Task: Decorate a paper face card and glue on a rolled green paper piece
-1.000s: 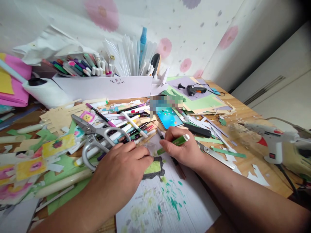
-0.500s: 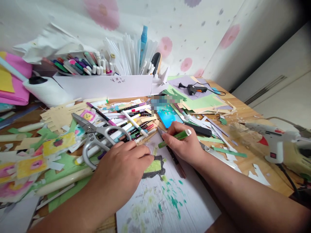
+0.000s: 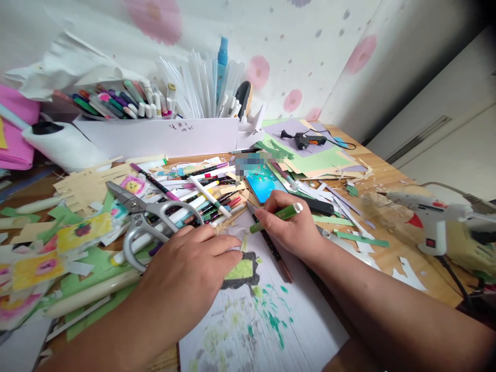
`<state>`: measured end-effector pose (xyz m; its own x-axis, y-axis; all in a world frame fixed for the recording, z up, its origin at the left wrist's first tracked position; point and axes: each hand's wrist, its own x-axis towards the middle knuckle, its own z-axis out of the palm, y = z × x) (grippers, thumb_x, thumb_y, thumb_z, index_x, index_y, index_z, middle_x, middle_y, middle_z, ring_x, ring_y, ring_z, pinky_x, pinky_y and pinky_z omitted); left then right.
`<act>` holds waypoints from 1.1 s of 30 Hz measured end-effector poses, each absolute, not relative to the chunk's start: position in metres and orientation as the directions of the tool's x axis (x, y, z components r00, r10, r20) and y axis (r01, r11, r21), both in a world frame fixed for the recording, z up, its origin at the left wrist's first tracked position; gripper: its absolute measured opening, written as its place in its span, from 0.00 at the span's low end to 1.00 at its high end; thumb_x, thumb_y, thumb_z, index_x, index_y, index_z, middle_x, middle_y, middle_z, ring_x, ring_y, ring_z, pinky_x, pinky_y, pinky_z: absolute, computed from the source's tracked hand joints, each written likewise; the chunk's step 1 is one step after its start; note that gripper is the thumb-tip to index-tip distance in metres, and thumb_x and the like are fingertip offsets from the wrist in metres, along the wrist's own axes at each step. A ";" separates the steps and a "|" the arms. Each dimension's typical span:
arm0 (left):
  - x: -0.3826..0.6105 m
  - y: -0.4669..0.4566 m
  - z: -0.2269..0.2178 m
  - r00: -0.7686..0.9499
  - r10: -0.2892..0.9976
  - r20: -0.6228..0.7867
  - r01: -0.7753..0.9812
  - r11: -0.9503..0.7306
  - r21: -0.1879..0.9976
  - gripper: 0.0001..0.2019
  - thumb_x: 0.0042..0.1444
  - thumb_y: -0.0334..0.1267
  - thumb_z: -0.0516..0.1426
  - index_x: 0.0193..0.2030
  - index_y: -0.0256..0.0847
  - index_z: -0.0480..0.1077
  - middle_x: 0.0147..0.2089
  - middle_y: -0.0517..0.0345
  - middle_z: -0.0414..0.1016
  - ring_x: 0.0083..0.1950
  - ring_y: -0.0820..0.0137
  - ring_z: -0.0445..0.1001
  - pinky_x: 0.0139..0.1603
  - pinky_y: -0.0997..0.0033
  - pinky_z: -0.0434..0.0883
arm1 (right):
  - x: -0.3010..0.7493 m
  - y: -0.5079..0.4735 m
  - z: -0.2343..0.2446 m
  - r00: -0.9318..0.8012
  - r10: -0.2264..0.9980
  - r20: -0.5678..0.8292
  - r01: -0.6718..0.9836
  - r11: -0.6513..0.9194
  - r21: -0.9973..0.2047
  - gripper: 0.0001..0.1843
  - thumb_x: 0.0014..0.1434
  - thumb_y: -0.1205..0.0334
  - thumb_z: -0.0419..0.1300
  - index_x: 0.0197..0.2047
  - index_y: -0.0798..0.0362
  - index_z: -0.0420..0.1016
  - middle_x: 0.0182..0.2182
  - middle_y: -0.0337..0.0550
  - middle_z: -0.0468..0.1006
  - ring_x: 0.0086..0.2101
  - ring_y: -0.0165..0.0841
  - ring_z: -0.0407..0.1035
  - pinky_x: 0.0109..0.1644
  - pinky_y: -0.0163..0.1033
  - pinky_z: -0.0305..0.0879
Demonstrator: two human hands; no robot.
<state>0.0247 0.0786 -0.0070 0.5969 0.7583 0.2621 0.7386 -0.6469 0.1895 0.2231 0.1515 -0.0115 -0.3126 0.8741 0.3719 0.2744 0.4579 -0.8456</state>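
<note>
Our white sheet (image 3: 271,330) lies in front of us. At its top edge our left hand (image 3: 189,274) rests flat, with its fingers spread and pressing down the paper cut-out (image 3: 242,269), which is green inside a dark outline. Just right of that, over the sheet, our right hand (image 3: 289,227) grips a green marker (image 3: 277,217), tip toward the cut-out. We judge that colouring is the step in hand. A next stroke calls for firm pressure on the cut-out and the tip staying inside the outline.

Left hand (image 3: 189,268) and right hand (image 3: 294,232) bare — forearms bare too.
</note>
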 end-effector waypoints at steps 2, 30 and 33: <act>0.025 0.079 -0.006 0.602 0.750 0.274 0.728 -0.656 0.198 0.17 0.58 0.24 0.48 0.41 0.47 0.74 0.45 0.64 0.79 0.39 0.62 0.67 0.38 0.59 0.60 | 0.224 0.151 -0.011 -0.352 0.866 0.354 0.240 0.449 -0.861 0.14 0.51 0.63 0.59 0.20 0.50 0.58 0.17 0.31 0.60 0.21 0.26 0.54 0.24 0.33 0.53; 0.027 0.080 -0.004 0.627 0.735 0.259 0.708 -0.676 0.205 0.15 0.59 0.25 0.50 0.40 0.46 0.76 0.45 0.64 0.80 0.38 0.64 0.68 0.37 0.60 0.58 | 0.229 0.149 -0.009 -0.432 0.835 0.342 0.219 0.465 -0.858 0.14 0.52 0.64 0.59 0.20 0.50 0.58 0.18 0.32 0.61 0.21 0.26 0.55 0.24 0.34 0.53; 0.027 0.079 -0.004 0.626 0.736 0.257 0.709 -0.674 0.205 0.15 0.59 0.25 0.50 0.39 0.46 0.76 0.43 0.64 0.80 0.37 0.64 0.68 0.37 0.61 0.58 | 0.229 0.147 -0.008 -0.492 0.803 0.337 0.158 0.463 -0.872 0.14 0.52 0.64 0.60 0.20 0.51 0.59 0.18 0.32 0.61 0.21 0.26 0.55 0.24 0.33 0.54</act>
<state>0.0271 0.0795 -0.0044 0.6257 0.7365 0.2570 0.7095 -0.6743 0.2049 0.2287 0.1473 -0.0081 -0.4923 0.8026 0.3368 0.1577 0.4627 -0.8724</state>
